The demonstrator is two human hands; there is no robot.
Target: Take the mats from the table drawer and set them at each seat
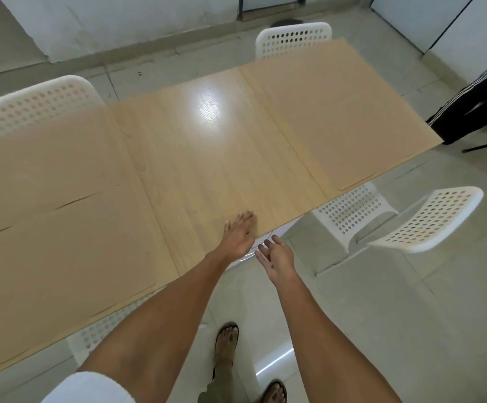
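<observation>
Tan mats lie flat on the light wooden table [207, 158]. One large mat [341, 112] covers the right end. Two more cover the left end, a far one [47, 158] and a near one [61, 263]. My left hand [240, 235] rests palm down on the table's near edge, fingers spread, holding nothing. My right hand [277, 257] hovers just off that edge, fingers apart and empty, over a white rounded part [243, 258] under the tabletop. No drawer interior shows.
White perforated chairs stand around the table: far left [32, 106], far right [293, 39], near right [405, 222], and one tucked under the near left edge [105, 330]. A person's dark striped trousers [478, 100] are at the right. My sandalled feet are on the tiled floor.
</observation>
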